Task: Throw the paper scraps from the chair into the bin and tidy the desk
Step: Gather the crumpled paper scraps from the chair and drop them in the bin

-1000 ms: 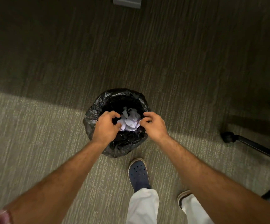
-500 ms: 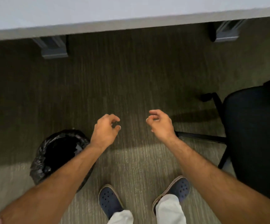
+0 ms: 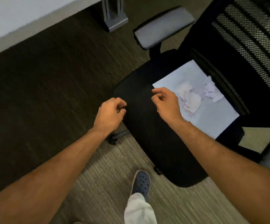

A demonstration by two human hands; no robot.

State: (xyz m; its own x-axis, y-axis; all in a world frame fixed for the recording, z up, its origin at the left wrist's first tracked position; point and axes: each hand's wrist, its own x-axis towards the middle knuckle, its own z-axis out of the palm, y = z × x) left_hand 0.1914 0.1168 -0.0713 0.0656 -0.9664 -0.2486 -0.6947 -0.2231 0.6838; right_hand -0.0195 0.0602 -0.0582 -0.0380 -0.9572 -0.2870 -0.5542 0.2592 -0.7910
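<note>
White sheet (image 3: 212, 117) on one black chair (image 3: 148, 136) bears two crumpled scraps (image 3: 190, 98); both hands' (image 3: 110, 116) (image 3: 167, 103) grips loosely curled, empty.

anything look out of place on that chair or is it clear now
Not clear. A flat white sheet lies on the black chair seat, up against the backrest, with crumpled paper scraps piled on it. Paper does not belong on a seat. Both the left hand and the right hand look empty, fingers loosely curled.

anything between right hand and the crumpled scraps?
Head view: nothing but bare white sheet between right hand and crumpled scraps, on the chair seat.
</note>
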